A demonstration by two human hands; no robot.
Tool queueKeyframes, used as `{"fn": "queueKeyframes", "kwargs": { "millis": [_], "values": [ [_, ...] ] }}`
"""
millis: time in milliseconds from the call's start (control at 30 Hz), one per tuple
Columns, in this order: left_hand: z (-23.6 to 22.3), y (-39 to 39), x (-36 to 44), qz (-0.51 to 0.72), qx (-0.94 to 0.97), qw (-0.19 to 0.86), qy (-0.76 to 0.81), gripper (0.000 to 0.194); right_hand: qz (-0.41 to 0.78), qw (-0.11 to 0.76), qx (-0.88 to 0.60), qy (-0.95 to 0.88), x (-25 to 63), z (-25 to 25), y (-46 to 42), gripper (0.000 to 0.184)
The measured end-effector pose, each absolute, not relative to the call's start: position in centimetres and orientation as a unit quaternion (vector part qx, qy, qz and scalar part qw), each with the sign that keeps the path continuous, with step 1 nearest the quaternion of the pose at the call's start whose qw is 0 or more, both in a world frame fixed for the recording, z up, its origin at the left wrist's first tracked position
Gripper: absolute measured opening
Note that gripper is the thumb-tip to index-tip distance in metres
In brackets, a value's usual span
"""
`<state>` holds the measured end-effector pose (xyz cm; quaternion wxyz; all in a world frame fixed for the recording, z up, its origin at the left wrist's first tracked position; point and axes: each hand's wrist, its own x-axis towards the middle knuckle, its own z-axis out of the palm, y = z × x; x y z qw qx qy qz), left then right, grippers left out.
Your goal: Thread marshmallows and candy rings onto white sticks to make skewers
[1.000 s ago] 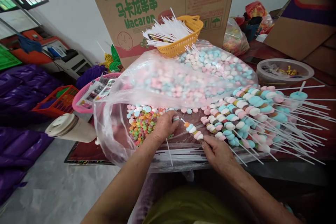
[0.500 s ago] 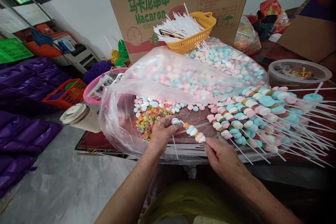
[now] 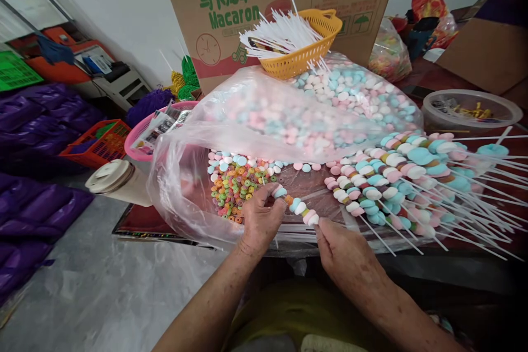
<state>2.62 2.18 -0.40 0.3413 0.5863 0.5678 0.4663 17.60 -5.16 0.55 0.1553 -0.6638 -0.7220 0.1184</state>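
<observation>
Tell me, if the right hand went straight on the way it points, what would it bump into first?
Past the candy skewer it holds, the right hand would probably first meet the left hand and the blue candy pinched there, though depth is hard to judge.

Slanted multicoloured candy skewer (image 3: 300, 208)

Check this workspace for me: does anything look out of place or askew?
The yellow basket of white sticks looks askew: it seems to tilt, apparently perched on the candy-filled plastic bag instead of standing flat. The cup by the table's left end also seems to lean, though lens distortion may cause that.
</observation>
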Motion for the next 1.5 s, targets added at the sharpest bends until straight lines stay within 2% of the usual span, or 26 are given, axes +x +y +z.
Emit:
{"fn": "queueKeyframes", "kwargs": {
  "millis": [167, 367, 467, 533, 700, 800, 867, 1033, 1233, 1367, 1500],
  "values": [
    [-0.8, 1.9, 2.9, 0.481, 0.613, 0.295, 0.553, 0.027, 0.15, 0.138, -0.66, -0.723, 16.9, 0.4, -5.3, 0.015],
    [-0.8, 1.9, 1.7, 0.474, 0.651, 0.326, 0.495, 0.027, 0.172, 0.174, -0.642, -0.727, 16.1, -0.8, -4.4, 0.02],
    [0.4, 2.6, 0.9, 0.44, 0.646, 0.4, 0.478, 0.025, 0.191, 0.247, -0.629, -0.712, 16.2, -1.1, -3.8, 0.025],
    [1.1, 3.3, 0.7, 0.459, 0.573, 0.475, 0.486, 0.02, 0.213, 0.287, -0.615, -0.703, 16.2, -1.0, -3.5, 0.028],
    [1.2, 4.6, 2.7, 0.54, 0.314, 0.642, 0.444, 0.024, 0.297, 0.307, -0.58, -0.694, 15.2, -0.2, -3.9, 0.029],
    [1.4, 4.1, 4.3, 0.555, 0.257, 0.684, 0.399, 0.026, 0.293, 0.309, -0.581, -0.693, 14.7, -0.2, -4.0, 0.026],
    [1.6, 3.5, 5.1, 0.589, 0.244, 0.671, 0.379, 0.026, 0.271, 0.308, -0.58, -0.703, 14.7, -0.3, -3.9, 0.024],
    [1.5, 2.7, 6.1, 0.627, 0.236, 0.642, 0.372, 0.029, 0.235, 0.261, -0.604, -0.716, 14.3, -0.3, -3.4, 0.018],
    [0.2, 2.7, 7.1, 0.61, 0.203, 0.663, 0.383, 0.033, 0.219, 0.139, -0.625, -0.736, 14.1, 0.7, -2.8, 0.02],
    [0.4, 3.4, 6.3, 0.562, 0.232, 0.677, 0.415, 0.033, 0.191, 0.073, -0.661, -0.722, 17.5, 1.5, -3.2, 0.019],
    [1.3, 4.5, 2.9, 0.566, 0.306, 0.618, 0.452, 0.05, 0.062, -0.01, -0.77, -0.636, 22.3, 1.9, -4.0, 0.024]
  ]
}}
